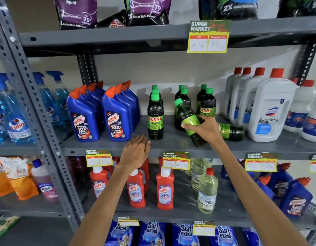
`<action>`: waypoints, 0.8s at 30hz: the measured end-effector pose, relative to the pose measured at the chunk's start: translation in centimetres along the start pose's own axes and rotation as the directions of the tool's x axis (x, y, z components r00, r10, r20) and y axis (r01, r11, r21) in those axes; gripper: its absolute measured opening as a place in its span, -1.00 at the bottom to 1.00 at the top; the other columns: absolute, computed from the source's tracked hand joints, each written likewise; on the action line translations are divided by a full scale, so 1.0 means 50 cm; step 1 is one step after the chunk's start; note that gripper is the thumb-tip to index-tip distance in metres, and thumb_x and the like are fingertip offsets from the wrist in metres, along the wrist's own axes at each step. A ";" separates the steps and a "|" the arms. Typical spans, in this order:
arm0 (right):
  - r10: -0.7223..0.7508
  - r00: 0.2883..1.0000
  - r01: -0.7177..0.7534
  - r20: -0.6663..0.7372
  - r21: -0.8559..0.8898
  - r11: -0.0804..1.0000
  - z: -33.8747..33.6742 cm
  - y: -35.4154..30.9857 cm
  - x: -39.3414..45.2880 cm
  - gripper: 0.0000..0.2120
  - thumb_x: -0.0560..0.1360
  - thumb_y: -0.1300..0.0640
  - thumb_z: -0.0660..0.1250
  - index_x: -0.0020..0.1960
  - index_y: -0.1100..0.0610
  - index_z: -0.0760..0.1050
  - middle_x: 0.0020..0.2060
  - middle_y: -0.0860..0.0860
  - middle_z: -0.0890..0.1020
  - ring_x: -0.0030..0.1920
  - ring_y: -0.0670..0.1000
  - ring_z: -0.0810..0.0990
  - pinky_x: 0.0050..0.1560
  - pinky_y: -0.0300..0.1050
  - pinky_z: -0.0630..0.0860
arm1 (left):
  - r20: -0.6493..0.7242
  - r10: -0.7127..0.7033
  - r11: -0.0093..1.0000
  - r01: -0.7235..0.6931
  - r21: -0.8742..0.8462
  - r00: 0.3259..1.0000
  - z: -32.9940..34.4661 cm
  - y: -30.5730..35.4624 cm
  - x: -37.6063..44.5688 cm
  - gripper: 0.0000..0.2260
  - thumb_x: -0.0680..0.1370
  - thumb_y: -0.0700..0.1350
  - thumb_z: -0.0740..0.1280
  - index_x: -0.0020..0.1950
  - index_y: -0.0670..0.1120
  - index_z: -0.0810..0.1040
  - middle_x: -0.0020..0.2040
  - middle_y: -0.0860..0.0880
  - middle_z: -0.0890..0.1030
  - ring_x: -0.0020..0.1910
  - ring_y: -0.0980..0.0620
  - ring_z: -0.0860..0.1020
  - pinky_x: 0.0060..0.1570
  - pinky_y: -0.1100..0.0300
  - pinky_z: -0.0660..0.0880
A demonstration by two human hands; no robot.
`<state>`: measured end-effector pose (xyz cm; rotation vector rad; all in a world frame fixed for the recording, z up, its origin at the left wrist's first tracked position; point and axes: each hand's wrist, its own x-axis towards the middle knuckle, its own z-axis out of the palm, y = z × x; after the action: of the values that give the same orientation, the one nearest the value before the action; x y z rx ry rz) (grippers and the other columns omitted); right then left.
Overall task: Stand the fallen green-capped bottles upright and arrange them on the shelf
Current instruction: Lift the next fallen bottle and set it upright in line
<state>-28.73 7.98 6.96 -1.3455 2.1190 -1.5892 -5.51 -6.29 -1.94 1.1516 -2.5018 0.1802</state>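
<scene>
A grey metal shelf in a shop is seen, packed with cleaning things. Blue bottles with orange caps are lined up on the left, and big white bottles with red caps are lined up on the right. In the gap between them, dark green-capped bottles are kept. One is stood alone near the front, and more are stood in pairs behind.

A tilted bottle is held in the right hand. The fingers are wrapped tight around its green label. Its cap is leaned up and to the left, and its bottom is pointed down toward the front edge of the shelf. It may be just off the shelf, but this is hard to tell.

One more fallen bottle is left lying on its side, just beside the white bottles. Part of it is hidden by the right hand.

The left hand is held flat and open at the front edge of the shelf, below the lone bottle. Nothing is held in it.

The step in hand looks like the lifting of the tilted bottle. Next, it needs to be turned until the cap points straight up. Then it should be set down flat in the empty spot beside the lone bottle. Care is needed so the bottles behind are not knocked over. After that, the lying bottle can be picked up.
</scene>
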 end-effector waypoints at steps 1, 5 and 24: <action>-0.016 0.999 0.018 -0.027 0.058 0.998 0.004 -0.008 0.002 -0.34 0.22 -0.10 0.61 0.23 0.14 0.55 -0.03 -0.06 0.62 0.02 -0.05 0.59 -0.02 -0.21 0.45 | 0.000 -0.005 1.000 0.005 -0.002 1.000 0.000 0.000 0.000 -0.43 0.62 0.11 -0.16 0.46 -0.16 0.33 0.46 -0.13 0.40 0.46 -0.07 0.34 0.45 -0.02 0.27; -0.034 0.999 0.039 -0.029 0.174 0.984 0.028 -0.009 0.025 -0.47 0.19 -0.07 0.63 0.09 0.04 0.56 -0.06 -0.08 0.69 -0.06 -0.06 0.66 0.09 -0.04 0.61 | 0.011 -0.022 1.000 0.022 -0.014 1.000 -0.001 0.002 0.000 -0.47 0.64 0.09 -0.12 0.47 -0.17 0.32 0.48 -0.13 0.38 0.47 -0.07 0.33 0.46 -0.03 0.25; -0.046 0.996 0.036 -0.075 -0.138 0.990 0.072 0.011 0.065 -0.11 0.18 -0.15 0.61 0.30 0.24 0.28 0.22 0.20 0.47 0.27 0.21 0.42 0.28 0.10 0.44 | -0.069 -0.020 1.000 0.019 -0.021 0.997 0.014 0.003 0.002 -0.54 0.66 0.05 -0.02 0.49 -0.13 0.31 0.49 -0.07 0.36 0.48 -0.01 0.32 0.48 0.06 0.18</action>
<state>-28.74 3.13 6.16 -1.3982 2.2980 -1.5621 -5.87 -6.46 -2.52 1.1417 -2.4257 0.1861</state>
